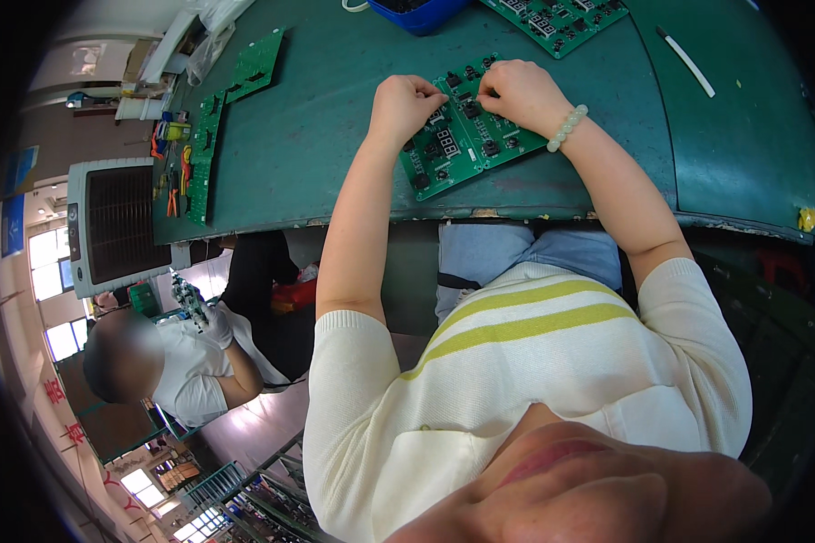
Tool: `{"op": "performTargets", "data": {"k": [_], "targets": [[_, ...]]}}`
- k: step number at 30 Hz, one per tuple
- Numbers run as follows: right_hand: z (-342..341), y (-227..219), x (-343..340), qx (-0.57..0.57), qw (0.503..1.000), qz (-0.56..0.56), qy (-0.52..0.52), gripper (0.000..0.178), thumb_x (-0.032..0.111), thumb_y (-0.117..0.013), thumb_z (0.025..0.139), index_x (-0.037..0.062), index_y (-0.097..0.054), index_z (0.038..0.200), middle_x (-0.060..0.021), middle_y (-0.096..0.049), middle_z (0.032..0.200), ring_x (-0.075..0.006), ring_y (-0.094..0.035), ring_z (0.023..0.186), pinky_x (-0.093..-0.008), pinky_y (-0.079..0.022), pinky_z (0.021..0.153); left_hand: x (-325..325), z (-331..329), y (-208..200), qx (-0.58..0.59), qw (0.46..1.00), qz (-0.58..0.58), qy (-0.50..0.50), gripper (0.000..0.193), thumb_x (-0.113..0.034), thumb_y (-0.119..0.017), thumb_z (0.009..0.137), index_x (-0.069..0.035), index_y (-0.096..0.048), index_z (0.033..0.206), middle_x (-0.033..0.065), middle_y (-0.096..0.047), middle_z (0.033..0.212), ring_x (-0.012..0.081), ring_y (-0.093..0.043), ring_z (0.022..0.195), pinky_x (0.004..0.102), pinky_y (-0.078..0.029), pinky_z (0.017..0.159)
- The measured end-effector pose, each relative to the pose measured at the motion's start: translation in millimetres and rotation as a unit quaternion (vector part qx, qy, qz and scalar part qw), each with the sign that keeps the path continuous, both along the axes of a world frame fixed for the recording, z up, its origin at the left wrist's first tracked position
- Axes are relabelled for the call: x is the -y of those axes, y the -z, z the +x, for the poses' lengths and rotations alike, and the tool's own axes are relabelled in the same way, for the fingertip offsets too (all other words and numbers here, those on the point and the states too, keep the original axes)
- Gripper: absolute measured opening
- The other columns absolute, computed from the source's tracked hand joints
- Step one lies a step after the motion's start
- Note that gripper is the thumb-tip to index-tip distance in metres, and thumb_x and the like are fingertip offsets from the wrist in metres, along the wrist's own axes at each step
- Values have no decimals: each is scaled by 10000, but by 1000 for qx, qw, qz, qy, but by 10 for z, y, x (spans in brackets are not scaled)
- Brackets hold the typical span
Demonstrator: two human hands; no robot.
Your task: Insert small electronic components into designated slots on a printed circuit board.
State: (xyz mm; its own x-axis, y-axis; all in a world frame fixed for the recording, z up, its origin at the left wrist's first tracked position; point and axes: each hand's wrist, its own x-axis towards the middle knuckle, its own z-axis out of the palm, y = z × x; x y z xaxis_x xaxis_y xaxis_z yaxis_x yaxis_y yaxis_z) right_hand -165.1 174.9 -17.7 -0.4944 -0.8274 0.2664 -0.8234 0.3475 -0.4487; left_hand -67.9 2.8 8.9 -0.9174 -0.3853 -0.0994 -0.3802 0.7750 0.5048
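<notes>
Left hand (407, 109) and right hand (521, 92) bunch fingers at the circuit board (463, 149); clamping cannot be told; light, level pressure is advisable.

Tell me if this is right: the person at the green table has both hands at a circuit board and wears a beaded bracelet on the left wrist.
Not quite: in the head view, the beaded bracelet is on the right wrist. The rest is correct: the left hand and right hand are at a circuit board on the green table.
</notes>
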Motion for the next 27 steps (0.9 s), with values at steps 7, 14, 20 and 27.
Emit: {"op": "performTargets", "data": {"k": [7,14,20,27], "targets": [[70,-31,35,-62,997,54,14,134,181,-633,722,48,-642,718,-124,-626,789,-290,-623,738,-390,-516,659,54,-117,-48,58,992,-75,78,192,-187,-690,698,-25,-692,800,117,-643,675,200,-607,596,313,-482,583],[-232,229,-55,446,864,-232,-11,154,170,-592,811,32,-638,862,-34,-526,665,-155,-489,557,-264,-390,472,90,-94,-18,36,997,-30,61,184,-177,-638,738,-4,-681,780,121,-630,691,192,-588,607,319,-471,577],[-491,236,-119,724,555,-405,58,199,26,-443,884,-81,-518,1034,-83,-471,844,-93,-413,686,-198,-363,517,287,121,-136,-140,784,570,-203,316,-89,-376,842,86,-525,1060,35,-446,662,88,-336,499,216,-272,410],[-464,182,-99,707,608,-360,27,262,152,-514,907,-53,-524,1069,-46,-484,791,-69,-410,635,-167,-345,484,338,540,0,-201,571,777,-174,192,-107,-506,891,19,-510,1036,34,-480,725,70,-373,536,171,-231,378]]}}
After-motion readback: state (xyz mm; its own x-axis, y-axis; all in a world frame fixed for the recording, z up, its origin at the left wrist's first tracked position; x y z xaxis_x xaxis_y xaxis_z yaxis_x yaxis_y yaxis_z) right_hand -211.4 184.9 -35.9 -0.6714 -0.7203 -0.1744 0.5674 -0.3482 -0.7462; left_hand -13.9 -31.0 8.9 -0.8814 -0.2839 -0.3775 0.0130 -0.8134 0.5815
